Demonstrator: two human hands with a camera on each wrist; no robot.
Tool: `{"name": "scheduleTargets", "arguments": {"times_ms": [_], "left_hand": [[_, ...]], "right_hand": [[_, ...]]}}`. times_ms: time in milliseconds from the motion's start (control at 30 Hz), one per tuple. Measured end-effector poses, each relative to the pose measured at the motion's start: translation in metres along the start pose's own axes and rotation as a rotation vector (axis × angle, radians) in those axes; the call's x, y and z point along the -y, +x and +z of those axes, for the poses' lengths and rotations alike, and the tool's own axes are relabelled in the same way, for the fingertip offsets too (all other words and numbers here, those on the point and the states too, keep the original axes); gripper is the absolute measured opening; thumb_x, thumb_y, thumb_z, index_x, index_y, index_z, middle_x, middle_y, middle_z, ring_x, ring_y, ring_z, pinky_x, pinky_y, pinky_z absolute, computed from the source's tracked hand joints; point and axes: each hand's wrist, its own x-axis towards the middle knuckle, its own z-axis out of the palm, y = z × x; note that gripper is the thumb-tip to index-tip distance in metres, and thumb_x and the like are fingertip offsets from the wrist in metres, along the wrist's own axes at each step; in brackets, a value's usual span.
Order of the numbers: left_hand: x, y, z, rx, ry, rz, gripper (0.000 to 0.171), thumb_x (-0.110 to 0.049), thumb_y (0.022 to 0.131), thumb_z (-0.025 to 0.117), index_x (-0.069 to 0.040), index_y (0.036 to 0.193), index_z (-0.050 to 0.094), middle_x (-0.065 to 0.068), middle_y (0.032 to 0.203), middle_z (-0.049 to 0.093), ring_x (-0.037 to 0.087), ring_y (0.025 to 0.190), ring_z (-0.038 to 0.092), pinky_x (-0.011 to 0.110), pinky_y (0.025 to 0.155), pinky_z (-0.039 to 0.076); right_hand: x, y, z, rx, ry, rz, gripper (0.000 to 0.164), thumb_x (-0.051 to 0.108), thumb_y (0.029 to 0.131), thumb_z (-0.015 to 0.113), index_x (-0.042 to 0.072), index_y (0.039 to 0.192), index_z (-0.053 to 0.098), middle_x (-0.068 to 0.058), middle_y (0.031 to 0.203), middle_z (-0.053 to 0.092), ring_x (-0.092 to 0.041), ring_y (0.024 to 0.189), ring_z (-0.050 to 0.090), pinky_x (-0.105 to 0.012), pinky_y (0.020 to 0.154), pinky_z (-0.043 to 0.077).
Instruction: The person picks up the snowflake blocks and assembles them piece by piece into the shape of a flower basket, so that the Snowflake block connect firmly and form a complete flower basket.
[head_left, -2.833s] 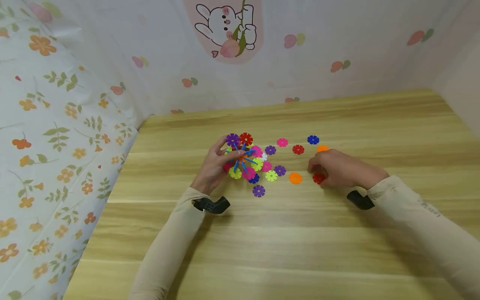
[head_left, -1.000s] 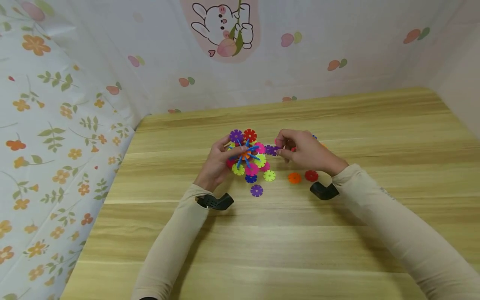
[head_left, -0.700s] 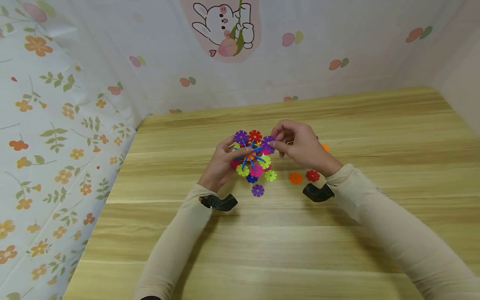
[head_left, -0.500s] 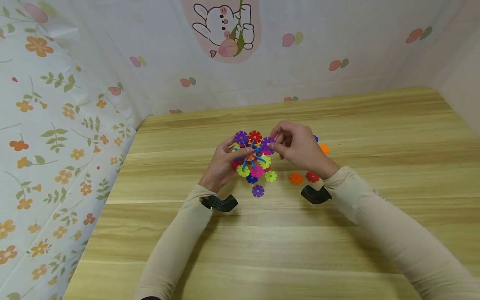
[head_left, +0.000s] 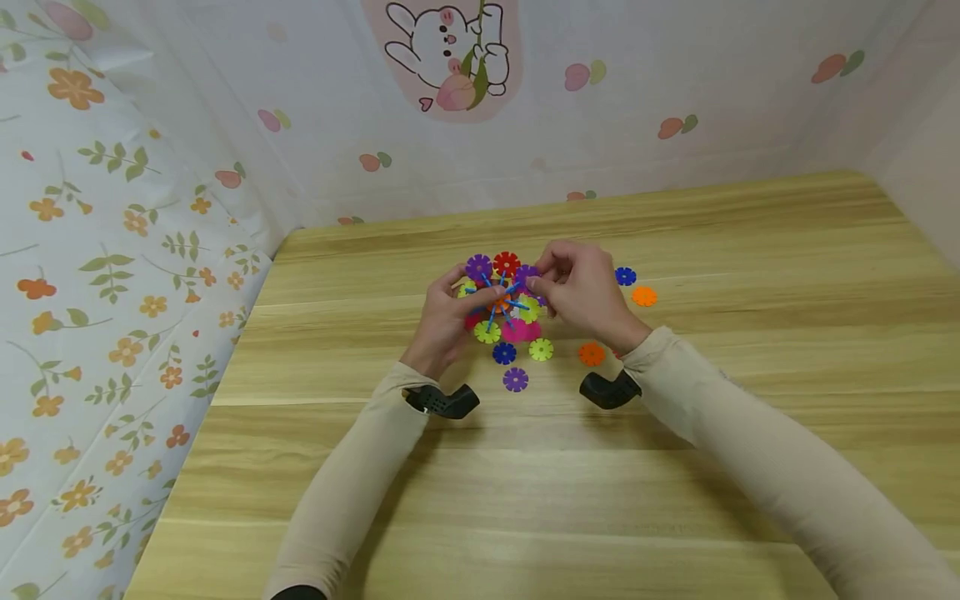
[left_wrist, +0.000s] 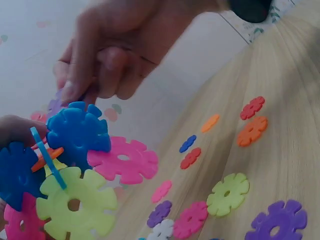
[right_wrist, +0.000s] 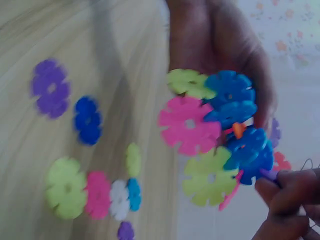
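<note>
My left hand [head_left: 442, 321] holds a cluster of joined flower-shaped notched discs, its thumb over the front. Blue discs [right_wrist: 231, 90] radiate from an orange centre [right_wrist: 239, 130], bearing yellow-green [right_wrist: 210, 177], pink [right_wrist: 189, 125], red [head_left: 507, 264] and purple discs. At the cluster's upper right, my right hand [head_left: 588, 287] pinches a purple disc [head_left: 525, 276] between thumb and fingers, its edge right at a blue disc. In the left wrist view the right hand [left_wrist: 120, 50] comes in from above, over the blue disc [left_wrist: 77, 130]; its fingers hide most of the purple disc.
Loose discs lie on the wooden table [head_left: 525, 500]: purple [head_left: 515, 380], dark blue [head_left: 505, 353], yellow-green [head_left: 541, 349] and orange [head_left: 591, 354] in front, blue [head_left: 626, 276] and orange [head_left: 644, 297] at right. White [left_wrist: 162, 230] and pink [left_wrist: 190, 220] discs lie below the cluster.
My right hand has moved left from the red and orange discs, picked up a purple disc from the table and brought it to the cluster. The left hand has shifted slightly right.
</note>
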Motion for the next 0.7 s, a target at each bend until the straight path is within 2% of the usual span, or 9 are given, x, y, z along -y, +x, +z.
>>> {"name": "scheduleTargets", "arguments": {"times_ms": [167,300,433,500,600,700], "left_hand": [[-0.005,0.002,0.003,-0.016,-0.001,0.012,0.042,0.000,0.090,0.069,-0.009,0.130,0.057,0.004,0.096,0.073,0.014,0.085,0.073,0.029,0.079,0.062],[-0.010,0.005,-0.002,-0.006,0.022,0.017,0.047,-0.003,0.092,0.067,-0.008,0.137,0.054,0.007,0.107,0.071,0.015,0.091,0.073,0.029,0.082,0.062],[-0.015,0.010,-0.008,0.023,0.064,0.022,0.054,-0.008,0.095,0.066,-0.017,0.145,0.047,0.008,0.122,0.063,0.018,0.100,0.070,0.031,0.085,0.062],[-0.017,0.011,-0.011,0.027,0.079,0.052,0.052,-0.008,0.096,0.065,-0.021,0.144,0.049,0.008,0.126,0.059,0.018,0.100,0.069,0.030,0.082,0.062],[-0.020,0.012,-0.016,0.033,0.107,0.118,0.052,-0.006,0.098,0.061,-0.025,0.145,0.051,0.009,0.138,0.051,0.018,0.103,0.065,0.027,0.080,0.061],[-0.024,0.011,-0.018,0.051,0.124,0.190,0.057,-0.004,0.099,0.059,-0.027,0.150,0.048,0.002,0.157,0.037,0.019,0.127,0.054,0.027,0.087,0.060]], "right_hand": [[0.006,0.011,-0.003,0.027,0.015,0.049,0.006,0.002,0.090,0.070,0.000,0.084,0.070,-0.003,0.067,0.064,-0.015,0.050,0.054,-0.025,0.049,0.046],[0.005,0.015,-0.003,0.094,0.013,0.076,0.007,0.007,0.093,0.070,0.000,0.093,0.070,-0.012,0.074,0.069,-0.016,0.052,0.060,-0.026,0.053,0.052],[0.001,0.013,-0.009,0.146,-0.040,0.070,0.019,0.013,0.096,0.068,0.003,0.112,0.069,-0.018,0.089,0.074,-0.015,0.056,0.064,-0.028,0.058,0.054],[-0.001,0.012,-0.013,0.174,-0.066,0.056,0.025,0.014,0.096,0.066,0.004,0.119,0.068,-0.017,0.093,0.074,-0.015,0.058,0.065,-0.029,0.059,0.053],[-0.003,0.007,-0.018,0.202,-0.102,0.034,0.024,0.014,0.097,0.064,0.004,0.118,0.068,-0.015,0.095,0.074,-0.015,0.060,0.065,-0.029,0.058,0.051],[-0.005,0.003,-0.023,0.216,-0.127,0.037,0.020,0.015,0.098,0.062,0.005,0.115,0.068,-0.013,0.094,0.073,-0.016,0.060,0.065,-0.029,0.058,0.052]]}}
